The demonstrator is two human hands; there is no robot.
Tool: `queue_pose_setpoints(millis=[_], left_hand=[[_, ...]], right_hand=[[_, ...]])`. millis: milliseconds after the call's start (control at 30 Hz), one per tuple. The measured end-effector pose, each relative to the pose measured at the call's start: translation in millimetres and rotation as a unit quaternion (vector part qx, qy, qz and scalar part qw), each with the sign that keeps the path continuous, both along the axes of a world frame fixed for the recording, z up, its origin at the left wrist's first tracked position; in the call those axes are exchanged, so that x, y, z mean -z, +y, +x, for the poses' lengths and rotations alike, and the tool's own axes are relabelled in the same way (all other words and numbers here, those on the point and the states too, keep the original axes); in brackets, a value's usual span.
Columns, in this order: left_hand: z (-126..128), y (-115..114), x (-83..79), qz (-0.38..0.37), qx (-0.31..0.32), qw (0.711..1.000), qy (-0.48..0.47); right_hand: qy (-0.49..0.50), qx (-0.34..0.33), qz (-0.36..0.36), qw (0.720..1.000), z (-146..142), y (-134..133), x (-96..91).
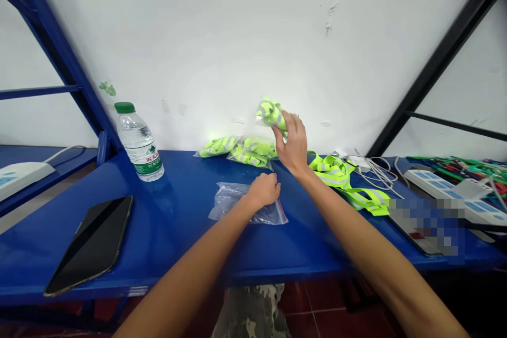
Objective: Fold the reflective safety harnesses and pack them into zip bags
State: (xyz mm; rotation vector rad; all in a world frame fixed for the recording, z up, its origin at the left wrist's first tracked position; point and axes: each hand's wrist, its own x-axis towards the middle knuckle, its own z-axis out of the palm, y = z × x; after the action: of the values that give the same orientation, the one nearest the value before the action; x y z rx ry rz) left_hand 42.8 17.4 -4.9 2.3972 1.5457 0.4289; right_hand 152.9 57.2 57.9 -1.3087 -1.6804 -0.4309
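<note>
Taking our left hand (264,189) as the clock's centre, we have the white wall (198,37) at twelve and the blue counter (178,206) below it, its front edge crossing six. Toward half past eight lies a black flat device (93,243), its near corner by that edge; blue surface stretches from it to our flat clear bag (229,198). A bottle (140,142) of clear liquid stands at ten, green cap on. Loose yellow-green straps (336,171) trail toward three. Our left hand rests on the flat bag, fingers curled; whether they grip it, we cannot tell. Around eleven, filled bags (241,150) of straps lie against each other. Our right hand (292,142), at one, is clamped on a held bag (271,112), straps bundled inside, raised above the counter.
</note>
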Motion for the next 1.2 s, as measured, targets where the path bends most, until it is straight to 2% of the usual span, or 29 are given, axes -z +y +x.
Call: queue_pose_setpoints(millis=[100, 167, 267, 433, 600, 733, 867, 967, 1067, 1200], left_hand=[[1.8, 1.2, 12.5, 0.048, 0.006, 0.998, 0.029], [0.5, 0.4, 16.8, 0.059, -0.001, 0.998, 0.036], [-1.0, -0.8, 17.8, 0.060, -0.009, 0.998, 0.027], [-2.8, -4.0, 12.6, 0.050, 0.009, 0.999, 0.014], [-4.4, -4.2, 8.1, 0.042, 0.050, 0.997, -0.037], [-3.0, -1.0, 9.7, 0.062, 0.083, 0.991, -0.088], [-0.4, 0.1, 13.5, 0.086, 0.092, 0.985, -0.116], [0.5, 0.3, 16.5, 0.095, 0.093, 0.984, -0.117], [0.1, 0.6, 18.3, 0.098, 0.096, 0.984, -0.115], [-1.9, 1.4, 18.0, 0.106, 0.086, 0.986, -0.098]], right_hand=[[-0.082, 0.039, -0.067, 0.994, -15.3, 29.9, -8.3], [-0.141, 0.039, -0.116, 0.983, -22.3, 43.8, -1.4], [-0.207, 0.001, -0.158, 0.965, -26.4, 54.4, 15.5], [-0.218, -0.021, -0.213, 0.952, -20.3, 59.1, 30.6], [-0.206, -0.010, -0.202, 0.957, -0.2, 38.1, 38.4], [-0.161, 0.064, -0.181, 0.968, 29.7, 1.3, 58.8], [-0.181, 0.150, -0.210, 0.949, 65.1, -27.8, 75.0], [-0.195, 0.192, -0.276, 0.921, 81.9, -35.8, 73.3], [-0.214, 0.179, -0.322, 0.905, 82.2, -37.6, 65.9], [-0.217, 0.140, -0.318, 0.912, 67.7, -42.5, 60.8]])
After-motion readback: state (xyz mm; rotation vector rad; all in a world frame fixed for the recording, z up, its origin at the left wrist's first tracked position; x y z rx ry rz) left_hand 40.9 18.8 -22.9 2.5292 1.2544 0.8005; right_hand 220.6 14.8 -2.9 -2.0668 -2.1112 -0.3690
